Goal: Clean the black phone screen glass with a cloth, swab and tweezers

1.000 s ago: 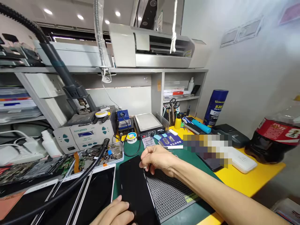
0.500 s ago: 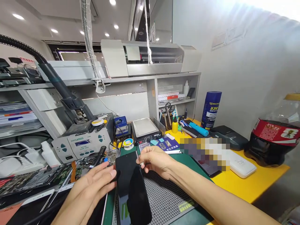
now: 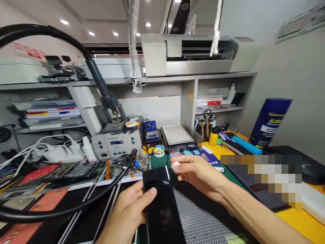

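A black smartphone (image 3: 164,206) lies tilted toward me, its glossy dark screen up and a bright reflection along its upper right edge. My left hand (image 3: 129,206) is closed around its left side, thumb on the screen and fingers partly hidden. Just beyond the phone's upper right corner, my right hand (image 3: 203,173) pinches a small white piece (image 3: 174,165), whose kind I cannot make out; it appears apart from the phone. Beneath and to the right is a grey perforated mat (image 3: 200,217).
At the left lie several opened phones and screens (image 3: 73,173), crossed by a black hose (image 3: 83,203). A rework station (image 3: 116,142), solder spool (image 3: 159,150) and heating plate (image 3: 177,135) stand behind. At right are a dark phone (image 3: 266,196) and a blue spray can (image 3: 270,122).
My left hand has gone from spread beside the phone to gripping its left side. My right hand has moved off the phone's top edge with the white piece. The view has swung left.
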`<state>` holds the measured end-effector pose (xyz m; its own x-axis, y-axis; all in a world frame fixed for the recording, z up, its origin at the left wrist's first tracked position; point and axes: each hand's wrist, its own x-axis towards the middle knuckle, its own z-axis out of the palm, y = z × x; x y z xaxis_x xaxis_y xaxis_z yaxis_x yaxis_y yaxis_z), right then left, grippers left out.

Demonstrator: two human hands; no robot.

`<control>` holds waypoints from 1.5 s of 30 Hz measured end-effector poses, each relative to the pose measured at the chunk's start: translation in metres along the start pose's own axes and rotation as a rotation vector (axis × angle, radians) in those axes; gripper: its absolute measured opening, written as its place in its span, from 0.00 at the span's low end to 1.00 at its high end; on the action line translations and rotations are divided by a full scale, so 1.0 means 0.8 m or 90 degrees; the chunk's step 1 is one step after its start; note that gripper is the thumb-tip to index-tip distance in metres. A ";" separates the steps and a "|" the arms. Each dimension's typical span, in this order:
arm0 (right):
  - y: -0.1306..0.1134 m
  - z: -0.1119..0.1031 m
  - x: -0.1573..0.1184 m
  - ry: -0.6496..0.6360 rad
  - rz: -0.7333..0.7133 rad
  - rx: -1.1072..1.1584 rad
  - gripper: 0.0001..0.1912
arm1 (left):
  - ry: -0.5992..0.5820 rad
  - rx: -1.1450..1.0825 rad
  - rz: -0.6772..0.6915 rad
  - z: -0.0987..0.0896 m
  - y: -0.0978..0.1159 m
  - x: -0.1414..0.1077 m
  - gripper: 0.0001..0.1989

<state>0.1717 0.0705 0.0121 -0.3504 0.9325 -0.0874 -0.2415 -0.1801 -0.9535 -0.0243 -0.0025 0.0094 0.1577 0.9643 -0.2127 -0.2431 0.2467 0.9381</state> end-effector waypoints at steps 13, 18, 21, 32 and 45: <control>-0.017 0.020 -0.023 -0.006 -0.157 -0.323 0.13 | -0.056 0.066 0.086 -0.015 -0.006 -0.015 0.18; -0.013 0.026 -0.027 -0.042 -0.247 -0.414 0.08 | -0.087 0.117 0.107 -0.010 -0.008 -0.020 0.19; -0.006 0.031 -0.030 -0.064 -0.265 -0.420 0.06 | -0.087 0.136 0.118 -0.006 -0.015 -0.024 0.20; -0.006 0.033 -0.034 -0.064 -0.311 -0.463 0.07 | -0.069 0.126 0.088 -0.003 -0.021 -0.027 0.18; -0.008 0.029 -0.040 -0.024 -0.307 -0.530 0.03 | -0.053 0.137 0.099 0.002 -0.018 -0.032 0.18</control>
<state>0.1637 0.0348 0.0277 -0.4145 0.8343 0.3634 0.3472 0.5141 -0.7843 -0.0231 -0.0308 0.0015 0.2146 0.9756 -0.0473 -0.0626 0.0620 0.9961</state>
